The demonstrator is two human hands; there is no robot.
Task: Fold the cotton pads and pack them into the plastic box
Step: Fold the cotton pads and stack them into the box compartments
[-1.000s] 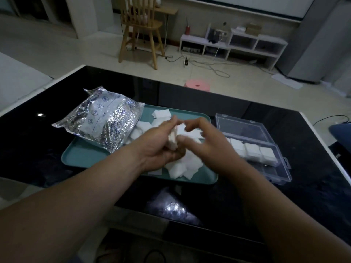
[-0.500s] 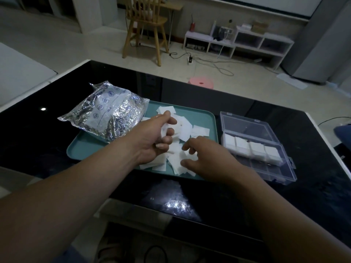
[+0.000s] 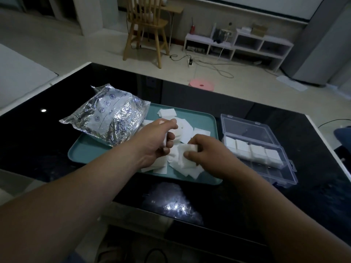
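Loose cotton pads (image 3: pixel 182 164) lie heaped on one teal tray (image 3: pixel 79 154) on the worktop (image 3: pixel 313 149), too overlapped for us to count. The left hand (image 3: pixel 152 143) grips a folded pad (image 3: pixel 164 142); the right hand (image 3: pixel 209 152) pinches a second pad (image 3: pixel 189 148). Soft, light and easily creased, they are, we judge, best held by the edges. One plastic box (image 3: pixel 273 173) shows four filled compartments.

Two hands work over a teal tray (image 3: pixel 85 155) of loose cotton pads (image 3: pixel 185 128) on a black table (image 3: pixel 38 141).
The left hand (image 3: pixel 154 142) curls round a folded pad (image 3: pixel 164 142), while the right hand (image 3: pixel 208 154) pinches one pad (image 3: pixel 189 149) off the pile. A crinkled foil bag (image 3: pixel 112 118) lies on the tray's left end. Just right of the tray, the open plastic box (image 3: pixel 284 178) holds a row of four folded pads (image 3: pixel 253 151) in its far compartments.
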